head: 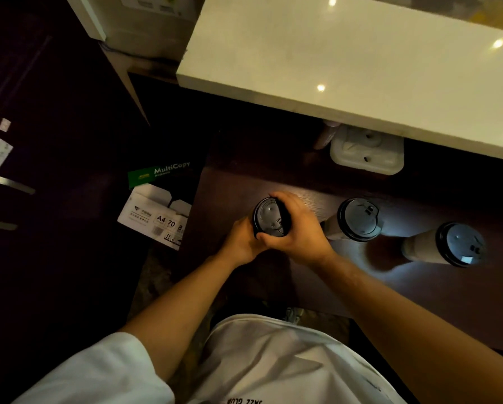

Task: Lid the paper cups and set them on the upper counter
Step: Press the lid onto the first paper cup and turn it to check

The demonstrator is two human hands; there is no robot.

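While our left hand [240, 239] grips the paper cup [254, 228] from below, our right hand [298, 228] curls its fingers [276, 196] around the black lid [270, 217]. Right of this cup, two lidded cups [358, 220] stand on the dark desk [419, 287], below the upper counter [346, 59].

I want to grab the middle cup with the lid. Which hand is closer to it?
The right hand is closer: it grips the black lid just left of the middle cup. The left hand is farther left, holding that cup's side.
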